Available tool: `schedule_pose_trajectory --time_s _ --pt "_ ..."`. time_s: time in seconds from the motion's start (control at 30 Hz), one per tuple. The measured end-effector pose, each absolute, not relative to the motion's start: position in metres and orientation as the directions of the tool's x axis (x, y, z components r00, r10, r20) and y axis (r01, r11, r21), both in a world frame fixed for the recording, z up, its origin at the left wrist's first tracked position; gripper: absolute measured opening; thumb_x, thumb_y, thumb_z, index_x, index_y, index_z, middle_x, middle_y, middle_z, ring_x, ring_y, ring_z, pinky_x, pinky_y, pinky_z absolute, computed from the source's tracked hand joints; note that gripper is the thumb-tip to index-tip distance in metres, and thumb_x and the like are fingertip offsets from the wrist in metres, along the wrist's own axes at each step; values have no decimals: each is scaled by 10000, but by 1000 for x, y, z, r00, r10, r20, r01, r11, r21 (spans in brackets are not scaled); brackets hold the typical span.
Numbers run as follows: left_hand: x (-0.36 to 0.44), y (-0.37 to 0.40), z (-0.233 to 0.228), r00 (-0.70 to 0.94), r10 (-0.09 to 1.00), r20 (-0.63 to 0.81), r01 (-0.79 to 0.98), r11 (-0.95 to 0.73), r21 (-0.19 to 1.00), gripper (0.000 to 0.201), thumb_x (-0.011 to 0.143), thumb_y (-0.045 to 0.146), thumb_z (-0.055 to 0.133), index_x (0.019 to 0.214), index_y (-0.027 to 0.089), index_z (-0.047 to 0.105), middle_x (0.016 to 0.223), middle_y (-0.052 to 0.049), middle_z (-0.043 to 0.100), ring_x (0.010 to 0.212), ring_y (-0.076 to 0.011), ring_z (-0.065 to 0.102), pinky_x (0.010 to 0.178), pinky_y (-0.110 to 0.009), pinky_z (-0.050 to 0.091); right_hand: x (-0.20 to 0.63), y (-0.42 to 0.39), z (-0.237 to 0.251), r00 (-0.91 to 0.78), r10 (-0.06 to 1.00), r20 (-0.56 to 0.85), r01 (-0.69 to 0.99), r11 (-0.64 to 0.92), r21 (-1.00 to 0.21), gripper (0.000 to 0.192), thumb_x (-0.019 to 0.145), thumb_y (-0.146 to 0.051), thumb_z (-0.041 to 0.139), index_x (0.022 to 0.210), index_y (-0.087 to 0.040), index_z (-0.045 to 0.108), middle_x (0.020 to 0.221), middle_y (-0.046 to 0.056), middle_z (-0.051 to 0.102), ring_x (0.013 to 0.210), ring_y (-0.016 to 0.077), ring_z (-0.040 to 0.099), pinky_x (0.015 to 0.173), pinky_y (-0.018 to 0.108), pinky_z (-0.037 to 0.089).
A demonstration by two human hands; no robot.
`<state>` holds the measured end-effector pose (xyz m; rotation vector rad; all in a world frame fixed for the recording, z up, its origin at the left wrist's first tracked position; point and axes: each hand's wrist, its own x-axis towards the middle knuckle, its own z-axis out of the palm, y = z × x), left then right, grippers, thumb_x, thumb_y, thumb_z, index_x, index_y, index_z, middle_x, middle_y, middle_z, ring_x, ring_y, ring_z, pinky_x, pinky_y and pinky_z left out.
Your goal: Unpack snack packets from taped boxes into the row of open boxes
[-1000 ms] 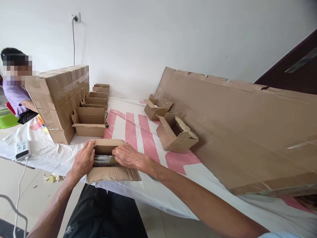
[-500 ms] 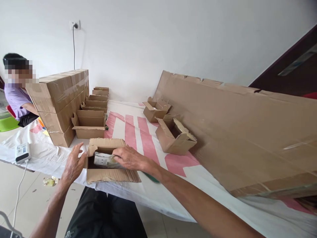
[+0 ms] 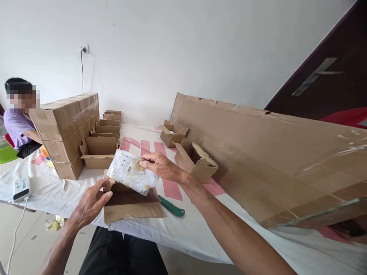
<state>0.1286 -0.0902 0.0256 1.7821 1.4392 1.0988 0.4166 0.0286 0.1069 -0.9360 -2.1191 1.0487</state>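
Right hand [image 3: 160, 167] pinches a white plastic packet [image 3: 132, 176] clear above the open cardboard box [image 3: 130, 200] at 6 o'clock on the desk [image 3: 200, 225]; left hand [image 3: 90, 202], fingers open, steadies the box's 9 o'clock side.

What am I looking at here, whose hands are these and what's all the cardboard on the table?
The camera sits on a person's head, looking down at their own two bare hands. The right hand holds a white plastic packet above a small open cardboard box; the left hand touches that box's left side. On the white and pink table cover lie a green-handled tool, more open small boxes, a stack of taped cartons and a big flattened cardboard sheet. Another person sits at far left.
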Motion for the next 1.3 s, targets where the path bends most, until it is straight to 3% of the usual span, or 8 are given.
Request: schedule_pose_trajectory --time_s 0.37,0.47,0.63,0.77,0.9,1.0,1.13,1.3 --pt "158 -87 33 258 930 262 366 -346 864 476 994 516 648 1423 309 656 1512 -93 651 1412 -341 607 1193 -536 518 419 33 110 -397 866 305 230 415 -880 465 831 -640 654 687 -222 507 666 -44 433 616 119 384 555 276 307" --pt "167 -79 32 243 906 348 507 -424 750 547 951 370 706 1482 311 588 1530 -116 606 1406 -352 596 1150 -563 545 418 37 103 -309 895 320 187 387 -903 484 801 -655 668 664 -230 481 647 -49 417 592 113 366 539 279 286" --pt "184 -53 33 177 803 569 812 -446 377 1003 762 202 866 1628 290 365 1680 -204 376 1554 -460 393 1189 -689 448 400 42 90 -211 941 264 89 288 -954 473 735 -647 717 663 -218 533 628 -39 475 589 118 397 539 281 310" --pt "196 -35 32 150 778 610 812 -449 374 869 872 260 765 1629 241 339 1714 -242 337 1565 -456 390 1187 -674 454 381 37 94 -232 941 246 9 255 -967 490 743 -664 746 679 -207 579 634 -26 532 595 132 463 543 284 378" --pt "189 -21 34 -70 803 591 547 -465 696 534 974 348 585 1488 219 510 1520 -168 596 1432 -337 570 1163 -522 526 374 33 96 -373 855 360 -78 358 -930 477 941 -665 570 894 -212 708 888 55 710 859 216 670 784 362 579" --pt "180 -11 30 -132 931 342 82 -333 939 478 907 470 643 1304 206 616 1242 -97 721 1103 -268 724 911 -414 658 377 40 79 -229 813 535 143 572 -808 432 965 -587 574 1107 -206 721 1148 121 733 1122 283 670 1032 480 554" --pt "174 -8 21 -117 985 126 -277 -155 948 494 763 418 773 1193 206 651 1104 -45 745 881 -193 732 762 -328 663 390 55 44 -21 784 621 358 585 -728 523 964 -532 561 1346 -179 616 1412 211 630 1367 337 563 1170 559 462" --pt "164 -9 21 -130 983 126 -368 -166 915 501 776 372 773 1233 198 663 1221 -91 766 993 -236 755 821 -376 673 402 54 22 -235 925 297 144 335 -931 594 997 -562 539 1464 -195 525 1444 201 635 1193 290 688 893 426 622"
